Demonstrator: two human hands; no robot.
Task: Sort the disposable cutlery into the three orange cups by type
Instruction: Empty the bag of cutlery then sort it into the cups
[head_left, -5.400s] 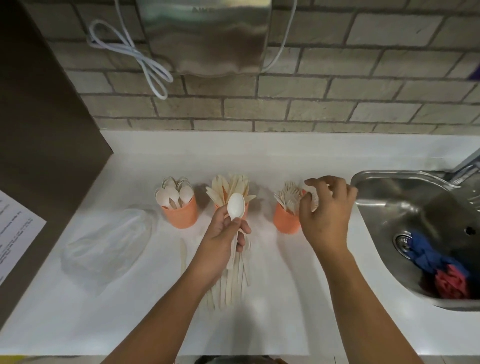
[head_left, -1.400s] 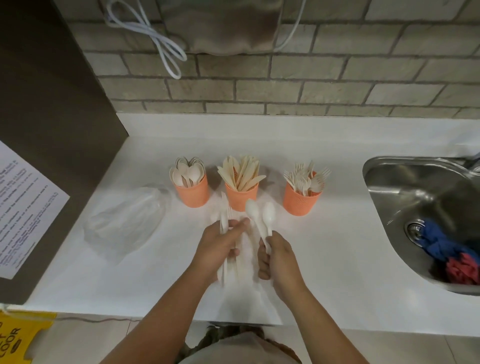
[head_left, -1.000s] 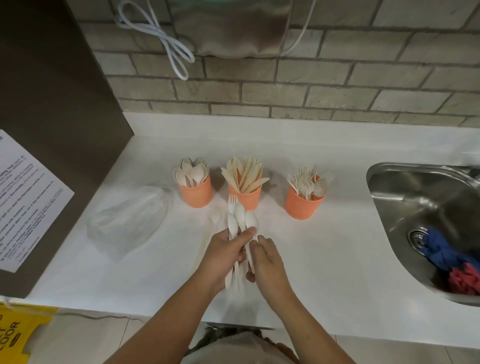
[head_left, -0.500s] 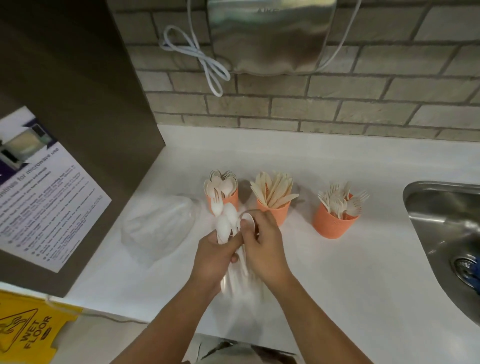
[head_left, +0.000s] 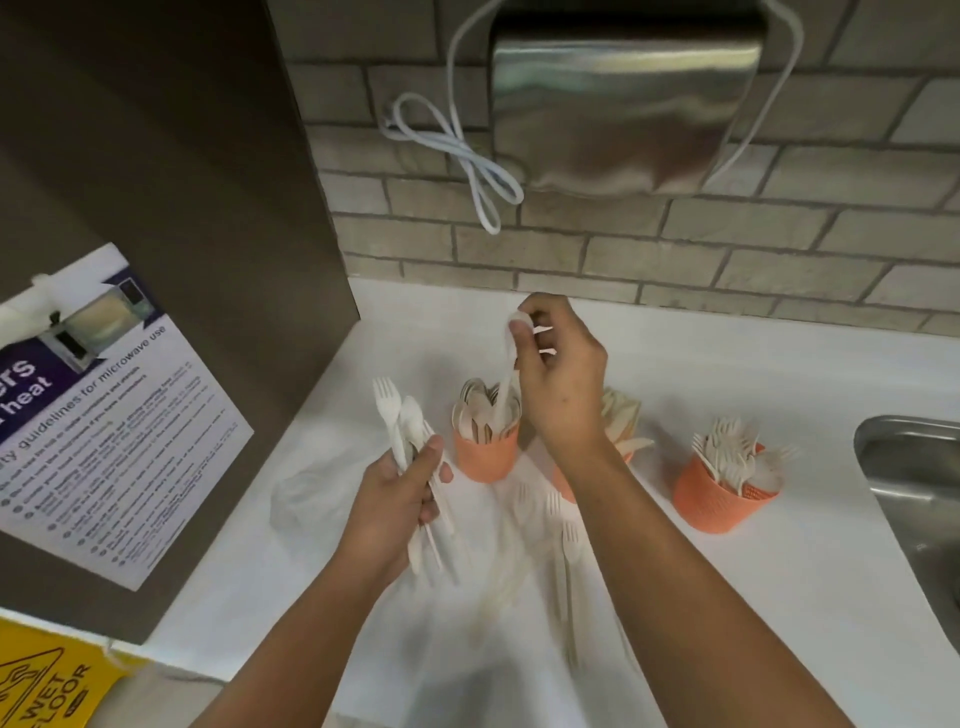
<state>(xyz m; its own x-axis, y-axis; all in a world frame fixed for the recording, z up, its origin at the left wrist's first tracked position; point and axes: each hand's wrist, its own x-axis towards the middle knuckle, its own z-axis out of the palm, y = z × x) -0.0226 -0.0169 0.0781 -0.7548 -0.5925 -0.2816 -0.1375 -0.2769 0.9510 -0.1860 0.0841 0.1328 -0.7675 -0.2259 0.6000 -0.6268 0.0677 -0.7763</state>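
white spoon (head_left: 503, 387), handle in orange cup (head_left: 485, 462)
right fingers (head_left: 521, 328) pinch its top; left fingers (head_left: 432, 451) clutch a loose bundle (head_left: 410, 431) that may slip beneath them.

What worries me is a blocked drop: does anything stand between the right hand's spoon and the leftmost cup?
Nothing visible does. The spoon pinched by the right hand hangs over the leftmost orange cup, its lower end among the spoons there. The left hand holds its bundle beside the cup, not over it.

orange cups (head_left: 485, 460): 3 | hands (head_left: 400, 499): 2 | sink (head_left: 906, 431): 1 | plastic bag (head_left: 317, 478): 1 | microwave notice (head_left: 104, 415): 1
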